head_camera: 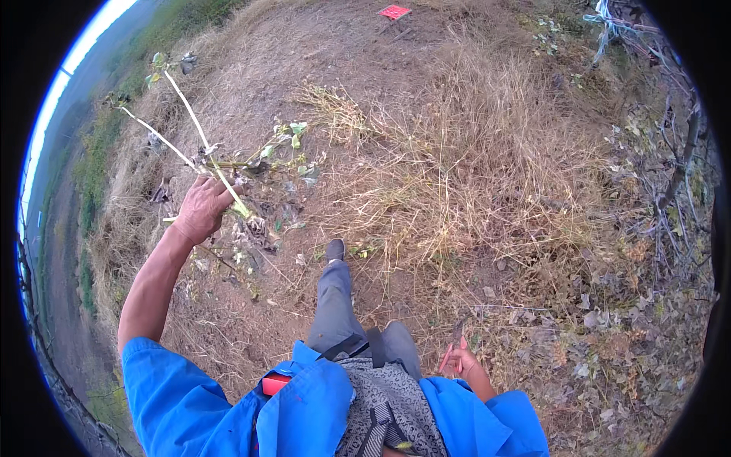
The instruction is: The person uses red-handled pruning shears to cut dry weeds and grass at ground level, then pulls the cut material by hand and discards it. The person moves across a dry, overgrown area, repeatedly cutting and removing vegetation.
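My left hand [203,208] is closed around a bundle of cut plant stems [228,185], held out at the left. Two pale, thick stems reach up and away from it, and green and withered leaves hang about them. Low at the right, beside my knee, my right hand [460,363] grips a pair of pruning shears with red handles [446,359]. The dark blades point away from me over dry weeds and are hard to make out.
Dry grass [457,188] lies over brown soil ahead. Withered vines and branches [677,165] stand along the right. A red sheet [394,11] lies on the ground at the far top. A slope with green growth drops away at the left.
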The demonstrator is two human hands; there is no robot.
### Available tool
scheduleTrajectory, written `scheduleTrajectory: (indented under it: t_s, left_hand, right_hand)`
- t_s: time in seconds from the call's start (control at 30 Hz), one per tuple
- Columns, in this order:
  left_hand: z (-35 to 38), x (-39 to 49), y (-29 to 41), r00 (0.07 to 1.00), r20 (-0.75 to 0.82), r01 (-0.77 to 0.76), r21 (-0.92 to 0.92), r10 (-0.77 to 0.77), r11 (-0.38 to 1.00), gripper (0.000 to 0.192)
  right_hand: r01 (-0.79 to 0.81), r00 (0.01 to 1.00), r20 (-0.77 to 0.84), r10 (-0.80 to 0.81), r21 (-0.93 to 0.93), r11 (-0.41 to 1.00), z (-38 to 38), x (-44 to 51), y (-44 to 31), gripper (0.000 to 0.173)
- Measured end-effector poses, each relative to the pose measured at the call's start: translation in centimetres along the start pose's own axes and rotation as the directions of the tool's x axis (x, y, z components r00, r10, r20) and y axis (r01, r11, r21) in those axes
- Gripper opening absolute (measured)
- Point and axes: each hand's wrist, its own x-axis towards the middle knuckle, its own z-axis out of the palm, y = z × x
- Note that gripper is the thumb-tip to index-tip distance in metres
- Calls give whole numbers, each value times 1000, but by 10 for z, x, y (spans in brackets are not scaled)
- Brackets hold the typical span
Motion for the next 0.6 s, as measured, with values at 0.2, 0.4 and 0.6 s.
scheduleTrajectory:
  t_s: [0.2,0.4,0.6]
  left_hand:
    - [57,103,-139,994,-71,-79,34,81,996,46]
    - [48,223,-269,984,-109,-126,130,141,983,40]
    - [72,364,-330,973,-112,-171,241,203,955,38]
  right_hand:
    - [49,985,-168,-26,136,989,75,58,-25,32]
    - [150,988,-77,-136,240,959,215,59,-72,80]
    - [145,989,-39,-140,368,918,306,65,-101,79]
